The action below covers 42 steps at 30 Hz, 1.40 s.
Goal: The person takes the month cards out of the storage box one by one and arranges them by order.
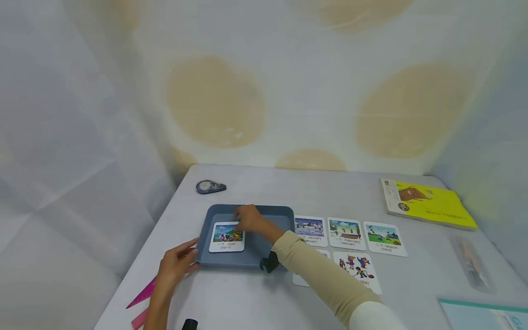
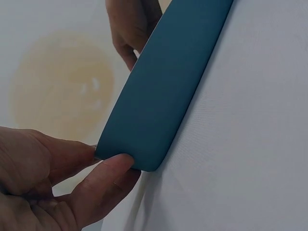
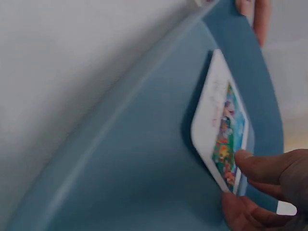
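A blue tray (image 1: 264,211) sits on the grey surface (image 1: 255,298). The left hand (image 1: 175,266) grips the tray's near left corner, fingers (image 2: 103,185) curled around its rim. Inside, the right hand (image 1: 247,217) pinches the far edge of the June card (image 1: 228,237) between thumb and fingers (image 3: 260,166). The January card (image 1: 310,230), February card (image 1: 345,233) and March card (image 1: 383,237) lie in a row right of the tray.

Grey table (image 1: 247,302), pale walls (image 1: 82,114) — tan circles (image 1: 214,103)
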Tool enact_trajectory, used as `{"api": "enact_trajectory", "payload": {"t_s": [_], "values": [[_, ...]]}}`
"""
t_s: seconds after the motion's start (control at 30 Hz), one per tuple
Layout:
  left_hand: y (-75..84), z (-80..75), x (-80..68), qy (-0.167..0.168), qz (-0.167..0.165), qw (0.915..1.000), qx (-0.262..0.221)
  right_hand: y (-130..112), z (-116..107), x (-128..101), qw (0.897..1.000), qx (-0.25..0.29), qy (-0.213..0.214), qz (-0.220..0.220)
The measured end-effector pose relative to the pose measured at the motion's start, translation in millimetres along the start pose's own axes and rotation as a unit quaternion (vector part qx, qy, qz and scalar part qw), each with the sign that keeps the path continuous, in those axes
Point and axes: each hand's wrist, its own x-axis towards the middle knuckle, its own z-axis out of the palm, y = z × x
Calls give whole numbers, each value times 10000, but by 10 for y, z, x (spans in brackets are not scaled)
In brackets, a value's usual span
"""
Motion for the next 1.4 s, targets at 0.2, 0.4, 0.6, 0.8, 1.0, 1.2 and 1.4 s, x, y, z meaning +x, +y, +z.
{"api": "enact_trajectory", "payload": {"t_s": [0.2,0.4,0.6,0.8,1.0,1.2,1.4], "values": [[17,37,-11,13,14,10000,-47,65,81,-3,9994,-165,293,56],[21,20,-19,45,28,10000,-43,63,25,-15,9977,-65,621,-260],[36,47,-26,-39,83,9999,-48,113,-174,-135,9944,993,243,263],[27,11,-25,-130,164,9997,-107,291,-592,-425,9843,1751,200,121],[47,-43,-17,-243,113,9996,-70,676,-1167,-912,9856,1579,575,192],[36,-142,-2,-313,147,9994,-35,1342,-1595,-1517,9821,1399,779,995],[-16,-261,9,-244,-83,9995,180,1967,-1697,-2111,9701,1398,727,1844]]}}
